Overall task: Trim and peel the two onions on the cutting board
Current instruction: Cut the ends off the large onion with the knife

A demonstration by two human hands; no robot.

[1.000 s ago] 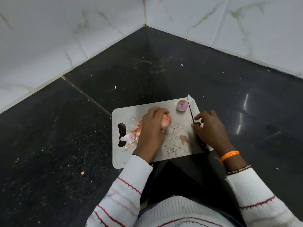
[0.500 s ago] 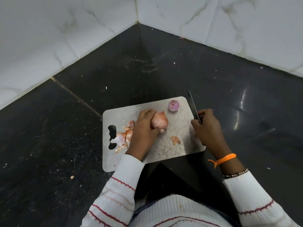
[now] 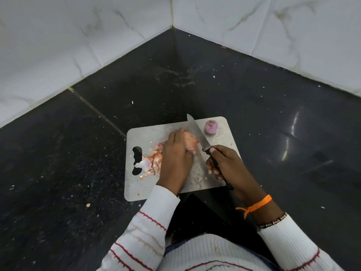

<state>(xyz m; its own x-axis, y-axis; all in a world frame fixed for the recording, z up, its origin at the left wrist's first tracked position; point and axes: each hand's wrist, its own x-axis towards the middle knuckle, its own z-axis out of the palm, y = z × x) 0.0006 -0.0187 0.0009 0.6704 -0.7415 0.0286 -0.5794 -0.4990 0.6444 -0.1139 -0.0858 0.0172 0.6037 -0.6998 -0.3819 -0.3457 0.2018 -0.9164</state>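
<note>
A pale cutting board (image 3: 218,174) lies on the black counter. My left hand (image 3: 176,159) presses an unpeeled pinkish onion (image 3: 190,142) down on the board's middle; my fingers hide most of it. My right hand (image 3: 224,165) grips the black handle of a knife (image 3: 196,133), whose blade lies across the right end of that onion, tip pointing away from me. A peeled purple onion (image 3: 211,127) sits alone near the board's far right corner.
Loose onion skins (image 3: 151,163) are piled on the board's left part beside its handle hole (image 3: 136,160). White marble-patterned wall tiles (image 3: 78,36) meet in a corner behind the counter (image 3: 58,153), which is speckled with crumbs.
My right hand has taken the knife off the board's right edge and swung its blade left onto the onion. My left hand has settled over the onion.
</note>
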